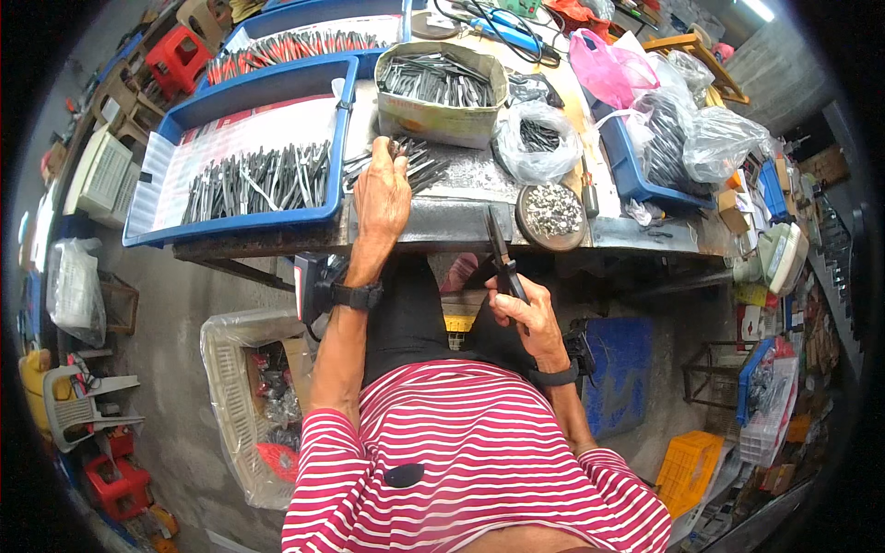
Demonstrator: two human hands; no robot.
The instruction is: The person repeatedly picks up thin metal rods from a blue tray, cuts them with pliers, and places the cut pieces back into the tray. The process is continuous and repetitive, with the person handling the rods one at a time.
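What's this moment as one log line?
left hand: at slim dark pieces; right hand: holding dark pointed tool; nearby: blue tray

The left hand (pixel 383 195) hides part of the loose dark pieces (pixel 424 168) beneath it.

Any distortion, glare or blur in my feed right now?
Head view: fisheye makes the plastic chair at left look tipped, corners are black; head view: tube lamp blown out, clear plastic bag glinting; head view: right hand and its black-handled tool look reasonably sharp.
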